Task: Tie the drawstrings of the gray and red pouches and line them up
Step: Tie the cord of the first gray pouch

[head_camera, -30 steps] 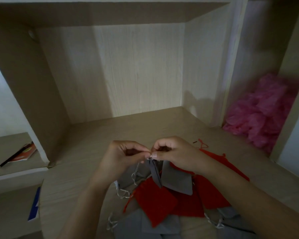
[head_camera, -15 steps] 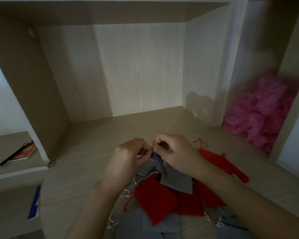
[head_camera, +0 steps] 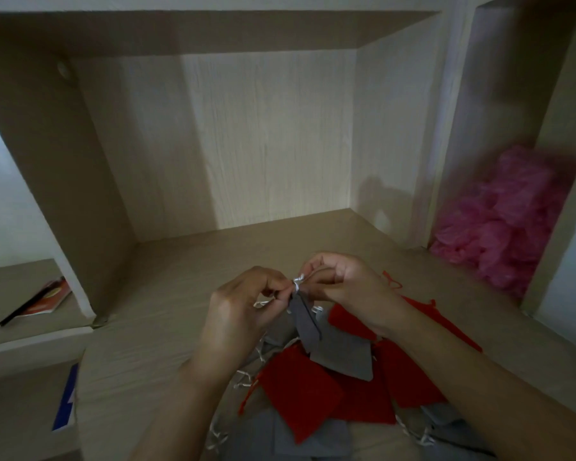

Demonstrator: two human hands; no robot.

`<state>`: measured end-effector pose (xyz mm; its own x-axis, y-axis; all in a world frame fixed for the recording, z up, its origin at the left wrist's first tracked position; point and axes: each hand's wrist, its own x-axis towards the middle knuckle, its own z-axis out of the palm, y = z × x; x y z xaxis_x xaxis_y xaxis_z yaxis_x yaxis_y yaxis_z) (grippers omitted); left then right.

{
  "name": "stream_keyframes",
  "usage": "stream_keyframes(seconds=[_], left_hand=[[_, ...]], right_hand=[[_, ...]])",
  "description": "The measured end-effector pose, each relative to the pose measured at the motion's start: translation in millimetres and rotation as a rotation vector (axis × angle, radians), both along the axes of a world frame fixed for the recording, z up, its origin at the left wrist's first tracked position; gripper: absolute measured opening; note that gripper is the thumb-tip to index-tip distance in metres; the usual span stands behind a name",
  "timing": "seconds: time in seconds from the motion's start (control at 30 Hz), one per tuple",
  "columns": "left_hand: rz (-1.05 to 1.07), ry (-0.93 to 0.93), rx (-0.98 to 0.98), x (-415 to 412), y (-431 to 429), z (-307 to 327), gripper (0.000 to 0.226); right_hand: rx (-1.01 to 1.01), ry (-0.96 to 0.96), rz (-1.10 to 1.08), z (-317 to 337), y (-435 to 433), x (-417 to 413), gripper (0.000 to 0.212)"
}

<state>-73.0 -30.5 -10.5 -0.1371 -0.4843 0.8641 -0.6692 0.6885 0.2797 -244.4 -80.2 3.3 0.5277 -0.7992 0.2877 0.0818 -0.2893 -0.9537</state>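
Two bare hands meeting over the pale wood-grain desk surface, just above a heap of flat cloth pouches. Left hand curled, thumb and forefinger pinched onto the white drawstring at the neck of a small gray fabric pouch. Right hand likewise closed, fingertips nipped onto the same cord from the other side; remaining fingers folded in. Cord bunched into a small white knot or loop between the two pinches; whether fully tied, cannot tell. Gray pouch hanging from the cord, neck gathered narrow, body folded lengthwise and tilted, lower end touching the heap.

Heap below: loose red fabric pouches and more gray fabric pouches, overlapping, no row formed. White cord ends straggling from the gray ones on the left and at lower right. One red pouch partly under the right forearm, red cord trailing beyond the right wrist.

Surroundings: open wooden shelf alcove behind. Crumpled pink plastic bags in the right-hand compartment. Red-covered booklet on the lower left shelf, well apart.
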Motion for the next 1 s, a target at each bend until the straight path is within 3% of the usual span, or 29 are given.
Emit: stream_keyframes(seconds=[0.3,0.6,0.77,0.9,1.0], left_hand=[[-0.025,0.046,0.024,-1,-1,-1,0.013],[-0.079,0.449,0.185,-13,5,3,0.004],[-0.115,0.47,0.238,-13,6,3,0.005],[-0.147,0.491,0.272,-11,4,1,0.004],[-0.152,0.479,0.23,-9,1,-3,0.005]], right_hand=[[-0.082,-0.033,-0.044,4,1,-1,0.015],[-0.117,-0.133,-0.095,-1,6,10,0.008],[-0.142,-0.115,-0.077,1,10,9,0.007],[-0.192,-0.042,-0.116,2,11,8,0.027],[-0.194,-0.008,-0.13,4,14,9,0.019]])
